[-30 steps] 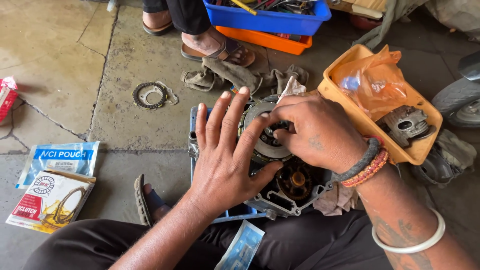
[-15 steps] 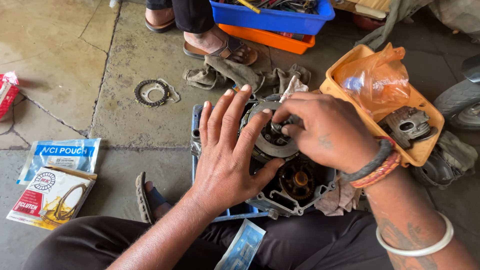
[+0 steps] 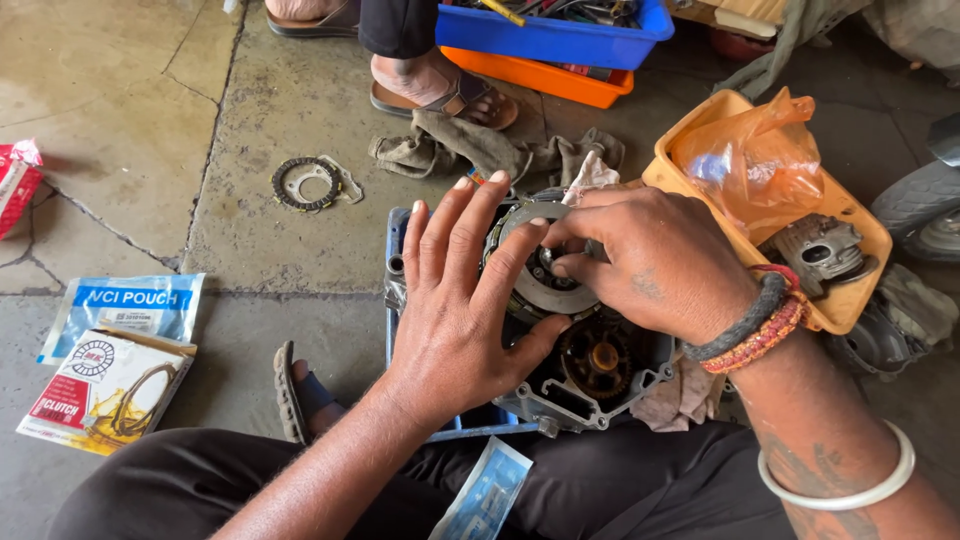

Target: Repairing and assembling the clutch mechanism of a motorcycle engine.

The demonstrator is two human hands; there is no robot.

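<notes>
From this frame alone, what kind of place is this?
Likely a small motorcycle repair shop, work done on the concrete floor. Both hands, left hand and right hand, are on a clutch assembly in an open engine case; a blue tool bin and a tyre sit nearby.

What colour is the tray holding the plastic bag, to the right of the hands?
Yellow-orange tray, seen best in the head view, with an orange plastic bag inside.

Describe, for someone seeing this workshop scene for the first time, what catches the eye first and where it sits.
At the centre, the left hand lies flat with fingers spread against a round clutch assembly on a grey engine casing, while the right hand pinches at its hub. To the right, a yellow tray holds an orange plastic bag. On the concrete floor at left lie a toothed friction ring and two printed packets.
</notes>
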